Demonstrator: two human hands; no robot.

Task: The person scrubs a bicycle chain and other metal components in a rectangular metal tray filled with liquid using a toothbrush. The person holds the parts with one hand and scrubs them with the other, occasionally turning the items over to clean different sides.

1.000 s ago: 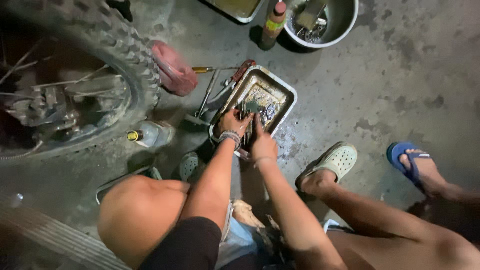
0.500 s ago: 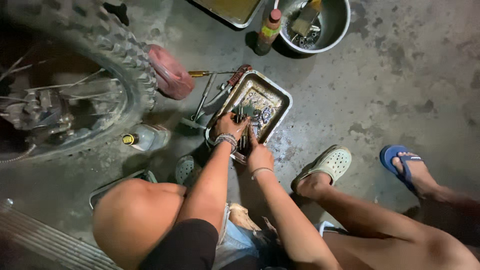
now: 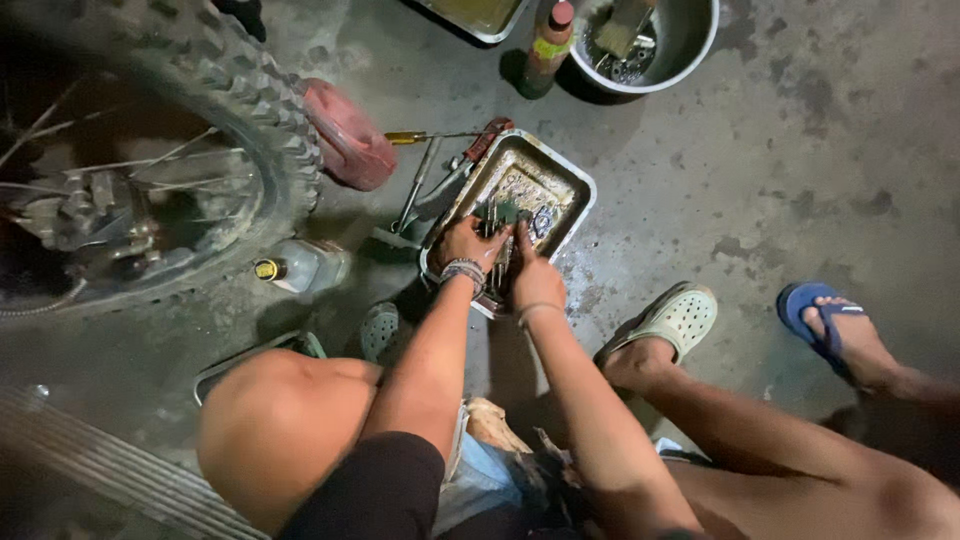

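Observation:
A dented rectangular metal tray (image 3: 570,178) lies on the concrete floor with wet, greasy small parts in it. My left hand (image 3: 462,243), a beaded band on its wrist, is curled around a dark metal part (image 3: 497,215) at the tray's near end. My right hand (image 3: 536,280) rests beside it with a finger stretched along the same part. Whether the right hand grips anything is hidden. Both forearms reach forward between my bent knees.
A knobby motorcycle wheel (image 3: 170,150) fills the left. Near the tray lie a red pouch (image 3: 348,142), a yellow-handled screwdriver (image 3: 412,137), a wrench (image 3: 414,192) and a clear bottle (image 3: 305,265). A brown bottle (image 3: 546,50) and metal bowl (image 3: 690,45) stand behind. Another person's blue-sandalled foot (image 3: 830,325) is right.
Both hands stay at the tray's near end, shifting only slightly over the part. The view has drifted a little.

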